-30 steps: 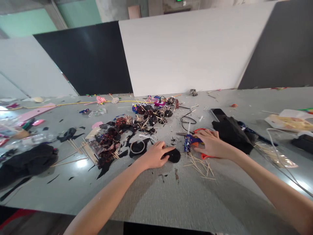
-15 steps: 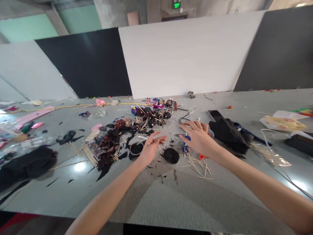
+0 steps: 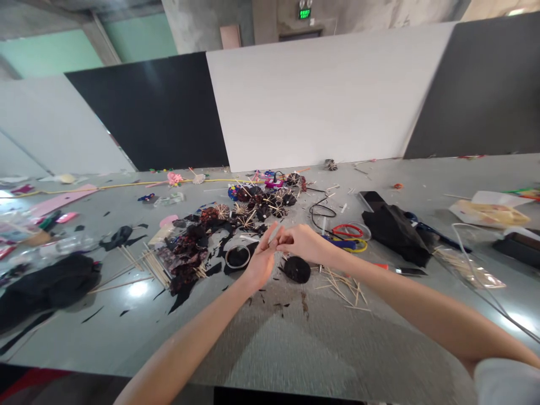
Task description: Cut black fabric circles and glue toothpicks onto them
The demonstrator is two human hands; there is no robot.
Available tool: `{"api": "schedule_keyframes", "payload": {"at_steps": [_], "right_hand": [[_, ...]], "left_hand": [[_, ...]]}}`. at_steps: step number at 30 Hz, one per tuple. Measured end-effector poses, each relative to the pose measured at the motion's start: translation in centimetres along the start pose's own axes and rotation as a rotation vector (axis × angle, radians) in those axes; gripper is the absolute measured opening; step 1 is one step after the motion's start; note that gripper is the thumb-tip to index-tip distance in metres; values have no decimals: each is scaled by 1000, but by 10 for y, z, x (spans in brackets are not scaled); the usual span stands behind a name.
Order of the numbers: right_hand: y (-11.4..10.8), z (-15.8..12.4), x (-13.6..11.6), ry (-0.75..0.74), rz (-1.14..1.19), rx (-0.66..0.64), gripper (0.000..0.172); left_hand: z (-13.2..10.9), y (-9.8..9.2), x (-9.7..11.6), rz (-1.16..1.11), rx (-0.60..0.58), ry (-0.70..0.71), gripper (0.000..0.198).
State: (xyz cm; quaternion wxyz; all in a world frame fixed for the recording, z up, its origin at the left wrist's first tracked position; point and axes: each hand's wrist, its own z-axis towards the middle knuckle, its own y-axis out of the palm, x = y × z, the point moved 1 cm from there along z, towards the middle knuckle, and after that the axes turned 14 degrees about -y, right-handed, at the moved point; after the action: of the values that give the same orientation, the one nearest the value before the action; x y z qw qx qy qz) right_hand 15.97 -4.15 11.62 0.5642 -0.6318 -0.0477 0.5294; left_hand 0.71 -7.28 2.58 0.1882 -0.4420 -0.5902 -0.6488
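My left hand (image 3: 260,264) is raised over the middle of the table, palm turned inward, with its fingers bent together at the tips. My right hand (image 3: 304,243) meets it there, thumb and fingers pinched against the left fingertips. Whatever lies between them is too small and covered to name. Just below the right hand is a round black piece (image 3: 297,270) on the table. A roll of tape (image 3: 237,257) lies left of the left hand, on black scraps. Loose wooden sticks (image 3: 343,288) are scattered right of the black piece.
Behind the hands sits a cluster of dark balls spiked with sticks (image 3: 276,202). To the right lie tools with red, blue and yellow handles (image 3: 346,243), a black cloth (image 3: 394,232) and an orange-ended knife (image 3: 399,270). Crumpled dark material (image 3: 185,253) and sticks lie left.
My right hand has moved left from above the tools to my left hand, and its spread fingers have closed to a pinch. The coloured handles are now uncovered. My left hand has shifted little.
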Motion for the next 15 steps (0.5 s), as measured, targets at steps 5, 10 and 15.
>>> {"api": "schedule_keyframes", "payload": {"at_steps": [5, 10, 15], "right_hand": [[-3, -3, 3, -16, 63, -53, 18], [0, -4, 2, 25, 43, -27, 16], [-6, -12, -5, 29, 0, 20, 9]], "left_hand": [[0, 1, -2, 20, -18, 5, 55], [0, 3, -7, 30, -25, 6, 57], [-3, 7, -7, 138, 2, 39, 51]]}}
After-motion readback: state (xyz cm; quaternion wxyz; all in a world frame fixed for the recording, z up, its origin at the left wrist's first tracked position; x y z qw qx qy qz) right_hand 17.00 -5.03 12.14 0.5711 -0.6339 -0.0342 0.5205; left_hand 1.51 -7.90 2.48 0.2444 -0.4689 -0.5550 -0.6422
